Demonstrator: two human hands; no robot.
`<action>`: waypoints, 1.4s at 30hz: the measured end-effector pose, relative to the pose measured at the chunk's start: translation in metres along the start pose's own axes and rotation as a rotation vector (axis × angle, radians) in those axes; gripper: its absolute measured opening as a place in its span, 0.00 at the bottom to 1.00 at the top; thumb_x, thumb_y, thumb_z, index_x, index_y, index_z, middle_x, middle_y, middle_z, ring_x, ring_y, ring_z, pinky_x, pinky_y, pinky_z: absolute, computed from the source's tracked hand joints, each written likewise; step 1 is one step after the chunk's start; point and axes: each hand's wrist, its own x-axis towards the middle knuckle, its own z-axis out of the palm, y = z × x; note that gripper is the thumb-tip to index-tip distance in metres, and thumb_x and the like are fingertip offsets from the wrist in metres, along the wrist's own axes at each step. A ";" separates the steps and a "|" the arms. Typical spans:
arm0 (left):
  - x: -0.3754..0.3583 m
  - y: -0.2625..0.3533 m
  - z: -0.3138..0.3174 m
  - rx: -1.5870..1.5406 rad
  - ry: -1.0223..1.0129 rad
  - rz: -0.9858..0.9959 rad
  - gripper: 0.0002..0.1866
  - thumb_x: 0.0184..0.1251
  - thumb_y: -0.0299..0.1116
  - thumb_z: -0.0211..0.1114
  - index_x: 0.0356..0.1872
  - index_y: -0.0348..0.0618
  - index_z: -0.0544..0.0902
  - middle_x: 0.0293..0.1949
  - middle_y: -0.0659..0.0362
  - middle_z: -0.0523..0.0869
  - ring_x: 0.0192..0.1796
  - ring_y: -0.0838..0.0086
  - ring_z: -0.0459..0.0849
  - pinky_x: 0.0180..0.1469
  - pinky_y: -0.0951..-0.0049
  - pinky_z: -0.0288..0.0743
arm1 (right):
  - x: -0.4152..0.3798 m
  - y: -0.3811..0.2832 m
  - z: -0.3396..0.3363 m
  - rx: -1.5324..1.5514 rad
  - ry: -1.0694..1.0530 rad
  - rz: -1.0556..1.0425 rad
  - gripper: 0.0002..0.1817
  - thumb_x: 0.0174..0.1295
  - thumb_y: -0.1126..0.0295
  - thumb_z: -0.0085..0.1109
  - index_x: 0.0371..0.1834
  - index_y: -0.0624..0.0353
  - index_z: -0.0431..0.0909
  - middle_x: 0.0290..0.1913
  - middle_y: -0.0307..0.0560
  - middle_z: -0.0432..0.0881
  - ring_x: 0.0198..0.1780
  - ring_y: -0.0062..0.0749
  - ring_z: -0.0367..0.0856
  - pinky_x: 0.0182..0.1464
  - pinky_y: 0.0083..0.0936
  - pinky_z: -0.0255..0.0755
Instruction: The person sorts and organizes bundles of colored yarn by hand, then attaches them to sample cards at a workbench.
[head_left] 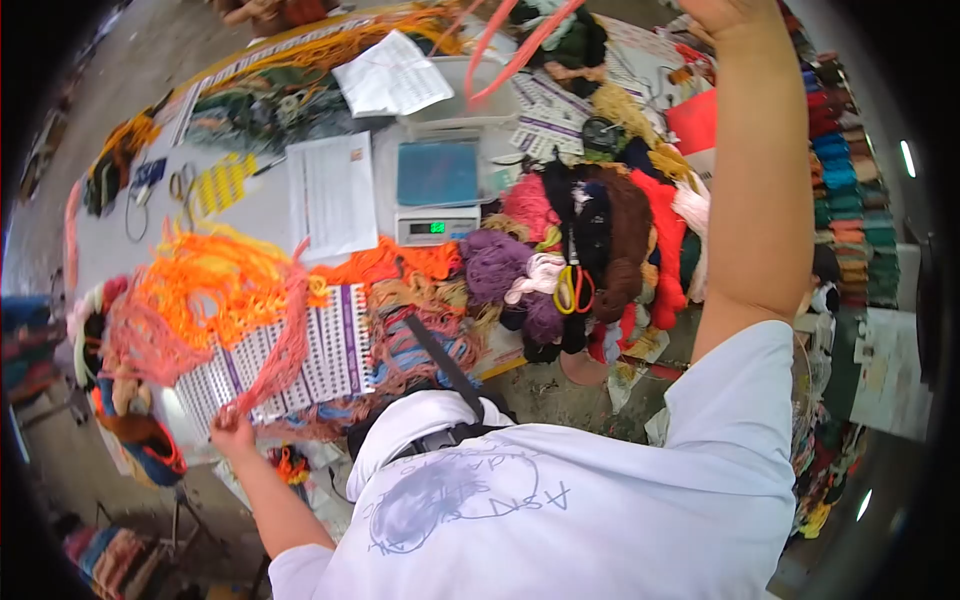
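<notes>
My left hand point(232, 432) is closed on one end of a pink yarn hank point(287, 362) at the near left table edge. The hank stretches up over a white card with rows of holes point(340, 335), beside a pile of orange yarn point(215, 285). High at the top right, my right hand point(722, 14) is raised with the arm extended; the frame edge cuts off its fingers. Blurred pink strands point(500, 62) run up out of view to its left, and whether it holds them is hidden.
A digital scale point(437, 180) with a lit display stands mid-table beside a printed sheet point(332, 195). Yellow-handled scissors point(573, 289) lie on black yarn, near purple point(495, 265), brown point(625, 235) and red skeins point(662, 260). A clear plastic tub point(455, 118) holds crumpled paper point(392, 78).
</notes>
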 end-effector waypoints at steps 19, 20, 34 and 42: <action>-0.033 -0.060 0.014 0.123 0.096 -0.040 0.14 0.68 0.34 0.45 0.21 0.43 0.69 0.16 0.63 0.65 0.19 0.77 0.64 0.29 0.72 0.69 | 0.006 0.036 0.002 -0.388 0.317 -0.376 0.08 0.63 0.70 0.53 0.34 0.64 0.76 0.31 0.44 0.80 0.35 0.29 0.80 0.42 0.25 0.77; -0.035 -0.061 0.015 0.122 0.098 -0.034 0.14 0.68 0.34 0.45 0.21 0.43 0.69 0.16 0.63 0.65 0.19 0.77 0.64 0.29 0.72 0.69 | 0.008 0.035 0.004 -0.360 0.324 -0.369 0.08 0.63 0.69 0.53 0.34 0.64 0.77 0.31 0.44 0.80 0.35 0.28 0.80 0.42 0.25 0.77; -0.056 -0.080 0.023 0.211 0.096 -0.068 0.15 0.70 0.35 0.44 0.21 0.43 0.68 0.17 0.64 0.63 0.21 0.78 0.62 0.29 0.76 0.66 | 0.030 0.163 -0.086 -1.112 0.264 -0.116 0.14 0.63 0.63 0.53 0.42 0.61 0.80 0.37 0.43 0.82 0.37 0.24 0.78 0.42 0.21 0.72; -0.085 -0.074 0.055 0.307 -0.037 -0.082 0.16 0.72 0.37 0.41 0.24 0.43 0.69 0.20 0.64 0.64 0.24 0.78 0.64 0.32 0.75 0.68 | -0.090 0.472 -0.207 0.198 0.835 0.643 0.10 0.62 0.66 0.54 0.34 0.63 0.72 0.27 0.46 0.79 0.28 0.30 0.80 0.28 0.21 0.74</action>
